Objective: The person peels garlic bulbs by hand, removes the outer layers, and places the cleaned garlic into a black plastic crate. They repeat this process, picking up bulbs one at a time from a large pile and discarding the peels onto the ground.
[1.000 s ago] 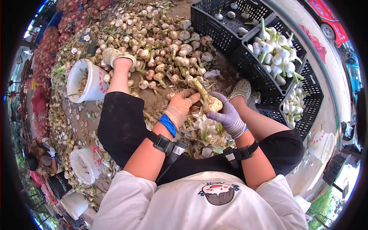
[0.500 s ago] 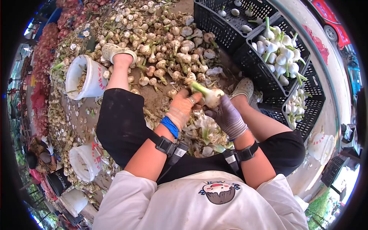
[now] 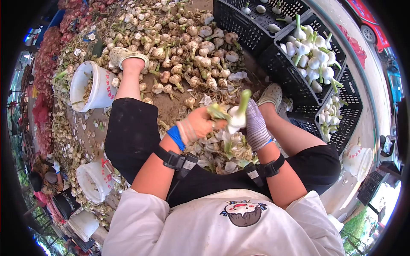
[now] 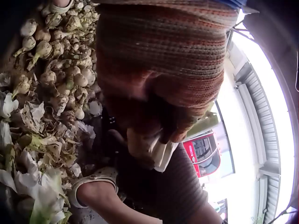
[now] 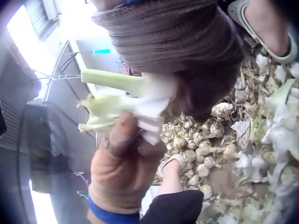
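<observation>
A person sits on the ground and holds one garlic bulb (image 3: pixel 236 116) with a green stalk in front of their knees. The right hand (image 3: pixel 255 123), in a purple-grey knit glove, grips the white bulb (image 5: pixel 156 91), its stalk pointing up and away. The left hand (image 3: pixel 198 123), in an orange glove, pinches a strip of peeled skin (image 3: pixel 217 112) at the bulb's side; the same skin (image 5: pixel 105 112) hangs pale green in the right wrist view. In the left wrist view the orange glove (image 4: pixel 163 60) fills the frame above a bit of white skin (image 4: pixel 161 151).
A heap of unpeeled garlic (image 3: pixel 183 47) lies ahead between the feet. Peeled skins (image 3: pixel 226 147) pile under the hands. Black crates (image 3: pixel 299 85) with white peeled bulbs stand at the right. White buckets (image 3: pixel 92 87) (image 3: pixel 96 181) sit at the left. A red car (image 3: pixel 367 25) stands beyond.
The bulb has turned so its stalk points upward, and both hands have lifted it slightly. The left hand has pulled a strip of skin away to the left; the bulb looks whiter.
</observation>
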